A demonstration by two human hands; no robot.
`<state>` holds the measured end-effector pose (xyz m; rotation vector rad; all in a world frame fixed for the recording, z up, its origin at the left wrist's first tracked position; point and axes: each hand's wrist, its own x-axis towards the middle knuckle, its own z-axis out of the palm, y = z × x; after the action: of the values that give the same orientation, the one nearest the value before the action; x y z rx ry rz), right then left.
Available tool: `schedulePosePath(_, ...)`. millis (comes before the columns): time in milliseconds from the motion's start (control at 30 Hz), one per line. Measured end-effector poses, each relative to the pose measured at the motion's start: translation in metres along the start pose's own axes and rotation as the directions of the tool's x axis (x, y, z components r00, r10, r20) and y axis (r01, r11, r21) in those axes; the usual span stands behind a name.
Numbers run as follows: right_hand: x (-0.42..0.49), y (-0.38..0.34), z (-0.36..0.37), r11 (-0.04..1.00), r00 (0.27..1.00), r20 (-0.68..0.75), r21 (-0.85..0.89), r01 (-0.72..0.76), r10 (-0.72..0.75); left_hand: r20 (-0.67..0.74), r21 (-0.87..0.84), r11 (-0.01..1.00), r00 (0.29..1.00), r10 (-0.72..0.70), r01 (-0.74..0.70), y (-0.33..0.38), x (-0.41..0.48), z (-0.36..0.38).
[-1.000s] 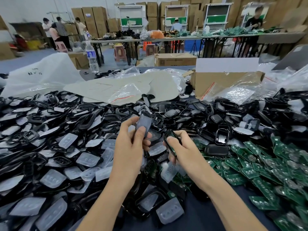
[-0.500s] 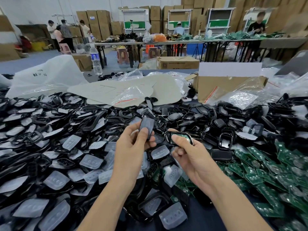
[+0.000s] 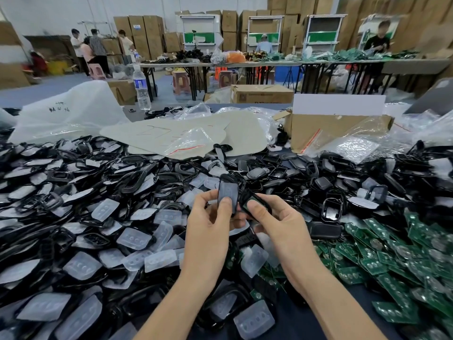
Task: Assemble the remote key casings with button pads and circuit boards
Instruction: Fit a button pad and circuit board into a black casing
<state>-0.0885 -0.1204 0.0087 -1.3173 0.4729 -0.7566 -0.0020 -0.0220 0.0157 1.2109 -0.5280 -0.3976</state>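
Casing halves sit in both hands above the heap on the counter (image 3: 308, 317). Both forearms rise from the near edge and angle inward, wrists bent back. The left hand (image 3: 210, 224) grips a grey casing shell (image 3: 227, 191) upright, thumb flat on its face, fingers curled behind. The right hand (image 3: 284, 227) grips a black casing frame (image 3: 248, 199) holding something green, thumb pressed on it. The two pieces are just beside each other. Clear button pads (image 3: 133, 238) lie left of the hands, green circuit boards (image 3: 382, 263) to the right.
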Motion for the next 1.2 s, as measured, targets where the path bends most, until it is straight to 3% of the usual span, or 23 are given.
schedulePosePath(100, -0.004, 0.002, -0.002, 0.931, 0.988, 0.077, -0.332, 0.154, -0.136, -0.036, 0.026, 0.999, 0.998, 0.046, -0.045, 0.001, 0.001, -0.002)
schedulePosePath(167, -0.006, 0.004, -0.002, 0.892, 0.984, 0.119, -0.417, 0.174, -0.136, -0.042, 0.044, 0.996, 0.996, 0.077, -0.075, 0.004, 0.002, -0.003)
schedulePosePath(233, -0.006, 0.002, 0.000, 0.925, 0.989, 0.121, -0.359, 0.128, -0.090, -0.032, 0.074, 0.992, 0.994, 0.106, -0.103, 0.004, 0.002, -0.004)
schedulePosePath(367, -0.003, 0.002, 0.001, 0.998, 0.996, 0.070, 0.003, -0.061, 0.061, 0.017, 0.288, 0.935, 0.977, 0.211, -0.207, -0.002, 0.000, -0.007)
schedulePosePath(533, -0.001, -0.001, 0.001, 0.987, 0.995, 0.021, 0.126, -0.100, 0.098, 0.107, 0.547, 0.767, 0.936, 0.335, -0.337, -0.005, -0.002, -0.006)
schedulePosePath(633, -0.001, -0.001, 0.000, 0.994, 0.999, 0.010, 0.107, -0.037, 0.037, 0.135, 0.593, 0.715, 0.921, 0.365, -0.370, -0.006, -0.002, -0.007)
schedulePosePath(1200, -0.003, 0.002, -0.002, 0.998, 0.999, 0.046, -0.057, 0.006, -0.004, 0.146, 0.602, 0.711, 0.925, 0.350, -0.364, -0.016, 0.002, -0.012)
